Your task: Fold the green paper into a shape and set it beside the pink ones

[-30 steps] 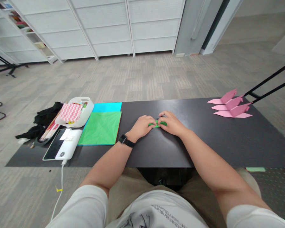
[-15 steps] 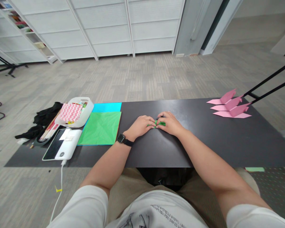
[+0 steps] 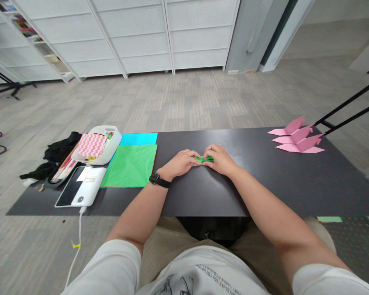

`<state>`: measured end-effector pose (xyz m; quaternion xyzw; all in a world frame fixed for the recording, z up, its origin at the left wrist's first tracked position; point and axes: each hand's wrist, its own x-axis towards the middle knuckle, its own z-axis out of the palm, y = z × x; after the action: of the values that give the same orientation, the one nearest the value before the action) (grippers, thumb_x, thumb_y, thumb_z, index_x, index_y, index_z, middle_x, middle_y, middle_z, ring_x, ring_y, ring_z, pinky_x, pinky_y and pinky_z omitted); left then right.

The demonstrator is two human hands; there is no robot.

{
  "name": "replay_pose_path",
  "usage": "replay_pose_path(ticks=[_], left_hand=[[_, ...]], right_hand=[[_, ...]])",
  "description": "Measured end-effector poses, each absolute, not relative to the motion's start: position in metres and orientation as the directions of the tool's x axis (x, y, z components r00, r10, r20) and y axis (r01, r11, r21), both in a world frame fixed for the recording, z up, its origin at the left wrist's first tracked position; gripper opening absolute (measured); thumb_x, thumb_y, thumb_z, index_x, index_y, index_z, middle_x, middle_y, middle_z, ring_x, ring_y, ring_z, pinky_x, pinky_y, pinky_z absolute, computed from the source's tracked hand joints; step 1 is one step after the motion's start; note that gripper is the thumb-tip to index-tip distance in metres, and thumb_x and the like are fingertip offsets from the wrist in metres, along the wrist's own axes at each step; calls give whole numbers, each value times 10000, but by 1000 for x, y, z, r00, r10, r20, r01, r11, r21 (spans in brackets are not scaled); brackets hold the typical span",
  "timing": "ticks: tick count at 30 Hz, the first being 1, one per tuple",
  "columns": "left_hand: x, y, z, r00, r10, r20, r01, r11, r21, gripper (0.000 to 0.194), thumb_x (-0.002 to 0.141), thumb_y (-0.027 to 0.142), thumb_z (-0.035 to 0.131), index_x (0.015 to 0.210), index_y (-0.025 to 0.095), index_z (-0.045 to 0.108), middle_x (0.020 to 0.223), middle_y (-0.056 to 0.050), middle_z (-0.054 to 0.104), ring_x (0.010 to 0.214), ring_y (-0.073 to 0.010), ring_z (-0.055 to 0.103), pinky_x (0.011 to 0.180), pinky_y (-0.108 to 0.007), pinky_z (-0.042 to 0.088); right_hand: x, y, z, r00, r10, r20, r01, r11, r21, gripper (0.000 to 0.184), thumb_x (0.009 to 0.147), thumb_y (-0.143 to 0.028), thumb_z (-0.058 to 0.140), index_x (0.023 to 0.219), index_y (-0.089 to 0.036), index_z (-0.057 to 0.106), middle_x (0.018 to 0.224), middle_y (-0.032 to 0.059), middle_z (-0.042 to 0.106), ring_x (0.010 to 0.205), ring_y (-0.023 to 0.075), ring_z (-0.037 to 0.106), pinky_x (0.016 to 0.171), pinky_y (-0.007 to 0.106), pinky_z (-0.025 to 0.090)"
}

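A small folded piece of green paper (image 3: 199, 160) lies at the middle of the dark table, between my two hands and partly hidden by the fingers. My left hand (image 3: 184, 162), with a black watch at the wrist, grips its left side with closed fingers. On the other side my right hand (image 3: 219, 159) pinches the paper's right end between thumb and fingers. To the left lies a stack of square paper (image 3: 130, 166), green on top, with blue sheets (image 3: 140, 139) showing behind it.
Three pink folded paper birds (image 3: 299, 136) stand at the table's (image 3: 264, 192) far right. At the left are a white basket (image 3: 113, 143) holding a pink zigzag-patterned item, a phone (image 3: 69, 190), a white power bank (image 3: 89, 186) with a cable, and black cloth (image 3: 61, 148).
My left fingers have shifted slightly left along the green paper, and a little more of it shows. My right hand stays almost in place.
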<state>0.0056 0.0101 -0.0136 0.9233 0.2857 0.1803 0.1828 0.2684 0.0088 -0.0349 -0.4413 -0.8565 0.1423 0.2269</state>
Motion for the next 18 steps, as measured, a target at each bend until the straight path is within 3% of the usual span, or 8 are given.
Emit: replay_pose_path(ticks=[5, 11, 18], left_hand=[[2, 13, -18, 778, 583, 235, 438, -771, 463, 350, 1035, 126, 619, 1206, 328, 849, 1352, -44, 759, 1219, -226, 681, 1117, -429, 519], [-2, 14, -17, 793, 570, 214, 405, -756, 514, 421, 1028, 86, 578, 1241, 336, 841, 1421, -49, 737, 1273, -228, 664, 1174, -458, 501], [-7, 12, -13, 801, 577, 160, 418, -730, 541, 433, 1025, 50, 559, 1218, 318, 839, 1501, -35, 720, 1357, -210, 657, 1261, -495, 440]], right_hand=[[280, 11, -31, -482, 851, 208, 742, 523, -419, 302, 857, -339, 878, 1117, -300, 728, 1259, 79, 643, 1261, 323, 616, 1194, 604, 442], [300, 16, -32, -412, 903, 121, 802, 423, -422, 433, 845, -384, 885, 1252, -342, 743, 1406, 97, 612, 1399, 396, 566, 1259, 792, 284], [310, 20, -35, -438, 890, 125, 803, 450, -390, 542, 850, -409, 877, 1369, -361, 729, 1625, 125, 508, 1558, 462, 427, 1252, 822, 279]])
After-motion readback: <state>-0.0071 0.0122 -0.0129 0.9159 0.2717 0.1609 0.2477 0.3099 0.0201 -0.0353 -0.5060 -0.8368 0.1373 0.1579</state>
